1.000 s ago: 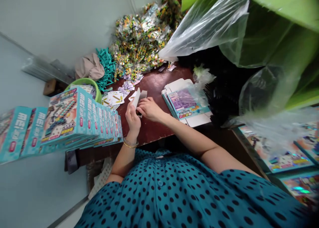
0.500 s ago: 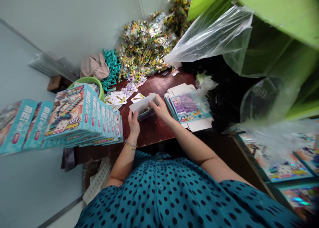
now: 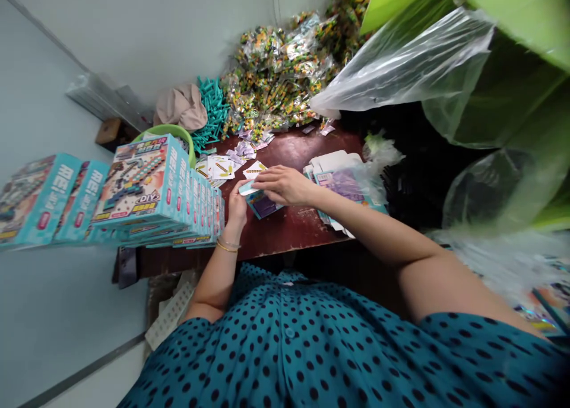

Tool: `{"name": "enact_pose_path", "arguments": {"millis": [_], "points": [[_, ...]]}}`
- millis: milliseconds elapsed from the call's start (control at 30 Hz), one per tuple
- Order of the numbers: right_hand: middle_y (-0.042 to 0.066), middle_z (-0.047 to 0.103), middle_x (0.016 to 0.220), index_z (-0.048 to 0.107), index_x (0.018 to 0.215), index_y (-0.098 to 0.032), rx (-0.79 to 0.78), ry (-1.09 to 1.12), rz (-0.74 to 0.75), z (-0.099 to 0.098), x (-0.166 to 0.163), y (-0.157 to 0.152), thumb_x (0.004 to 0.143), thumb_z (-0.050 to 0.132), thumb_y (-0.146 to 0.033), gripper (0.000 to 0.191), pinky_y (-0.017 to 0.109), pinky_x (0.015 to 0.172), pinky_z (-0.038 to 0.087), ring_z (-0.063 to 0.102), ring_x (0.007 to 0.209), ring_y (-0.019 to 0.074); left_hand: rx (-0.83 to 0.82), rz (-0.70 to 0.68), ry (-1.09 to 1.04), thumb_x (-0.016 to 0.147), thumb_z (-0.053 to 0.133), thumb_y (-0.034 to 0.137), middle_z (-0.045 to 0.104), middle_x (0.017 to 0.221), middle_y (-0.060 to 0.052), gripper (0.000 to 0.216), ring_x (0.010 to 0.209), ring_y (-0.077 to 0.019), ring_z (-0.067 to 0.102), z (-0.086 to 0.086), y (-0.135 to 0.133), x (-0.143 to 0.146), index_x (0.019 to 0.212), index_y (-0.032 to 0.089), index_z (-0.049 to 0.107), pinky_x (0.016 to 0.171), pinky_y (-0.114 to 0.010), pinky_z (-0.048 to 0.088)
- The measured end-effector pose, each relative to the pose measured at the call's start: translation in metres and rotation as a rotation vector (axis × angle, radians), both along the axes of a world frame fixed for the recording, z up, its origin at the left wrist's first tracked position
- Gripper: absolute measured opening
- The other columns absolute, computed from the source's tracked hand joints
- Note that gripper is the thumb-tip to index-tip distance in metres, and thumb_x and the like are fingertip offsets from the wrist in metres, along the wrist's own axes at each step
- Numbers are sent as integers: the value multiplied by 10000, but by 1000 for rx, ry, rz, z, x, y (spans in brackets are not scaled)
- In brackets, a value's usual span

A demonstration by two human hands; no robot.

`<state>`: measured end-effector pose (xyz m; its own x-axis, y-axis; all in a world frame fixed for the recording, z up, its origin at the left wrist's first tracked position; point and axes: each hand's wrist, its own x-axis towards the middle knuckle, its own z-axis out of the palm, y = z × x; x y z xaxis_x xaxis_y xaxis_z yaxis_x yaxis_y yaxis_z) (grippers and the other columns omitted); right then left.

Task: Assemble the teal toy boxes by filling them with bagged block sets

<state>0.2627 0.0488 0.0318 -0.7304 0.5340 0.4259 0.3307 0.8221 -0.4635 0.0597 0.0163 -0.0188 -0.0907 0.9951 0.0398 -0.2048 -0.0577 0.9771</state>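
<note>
A small teal and purple cardboard box (image 3: 263, 208) stands on the dark red table in front of me. My left hand (image 3: 237, 205) grips its left end, with the thumb near the top edge. Across the top of the box lies my right hand (image 3: 287, 184), its fingers stretched out and flat over the lid flap, covering most of it. A white strip of the flap shows at the left. Just behind the box are printed cards (image 3: 255, 170) with a sword picture. To the right lies a stack of flattened boxes (image 3: 341, 182), partly behind my right forearm.
Finished-looking teal boxes (image 3: 138, 185) stand stacked at the left, before a green basket (image 3: 192, 149). Teal sticks (image 3: 211, 114) and a heap of bagged colourful pieces (image 3: 280, 75) lie at the back. Clear plastic (image 3: 401, 69) hangs from a green bin at the right.
The upright white flap has been folded down onto the box. My right hand has moved from the box's right side to lie over its top. The camera view has shifted slightly.
</note>
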Motion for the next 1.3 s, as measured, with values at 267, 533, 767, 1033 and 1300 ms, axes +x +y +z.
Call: {"name": "enact_pose_path", "arguments": {"millis": [267, 533, 767, 1033, 1300], "points": [[26, 792, 1160, 784, 1210, -337, -227, -44, -208, 1, 8, 9, 865, 786, -388, 349, 390, 876, 576, 744, 1041, 270, -16, -96, 92, 793, 653, 264, 751, 890, -17, 132, 893, -190, 684, -1, -2, 0, 893, 211, 720, 835, -300, 528], [47, 710, 1354, 599, 1452, -357, 4, -251, -178, 1, 4, -7, 1074, 461, -362, 403, 428, 941, 462, 694, 1143, 263, 220, -76, -8, 966, 487, 453, 697, 1282, -75, 418, 1241, -259, 628, -8, -15, -3, 1305, 261, 639, 1109, -464, 464], [50, 494, 1595, 475, 1538, -368, 129, -230, -216, -27, 18, -18, 1038, 488, -445, 506, 557, 1151, 317, 444, 1433, 350, 374, -180, 571, 908, 695, 493, 657, 1388, -98, 324, 1379, -291, 554, -8, -27, -30, 1135, 268, 751, 1224, -501, 372], [130, 212, 1712, 259, 1635, -315, 34, 82, -597, -32, -13, -54, 975, 545, -492, 740, 675, 1200, 289, 226, 1568, 407, 153, 73, 520, 849, 747, 437, 641, 1349, -198, 681, 1251, -347, 622, -65, -49, 11, 1443, 213, 503, 1092, -577, 469], [97, 620, 1447, 624, 1373, -429, -251, 192, -950, -38, 36, -84, 903, 450, -454, 502, 617, 1015, 540, 687, 1183, 409, 410, -436, 832, 922, 656, 433, 692, 1339, -165, 499, 1262, -315, 656, -18, -106, 52, 1369, 212, 643, 1075, -500, 521]]}}
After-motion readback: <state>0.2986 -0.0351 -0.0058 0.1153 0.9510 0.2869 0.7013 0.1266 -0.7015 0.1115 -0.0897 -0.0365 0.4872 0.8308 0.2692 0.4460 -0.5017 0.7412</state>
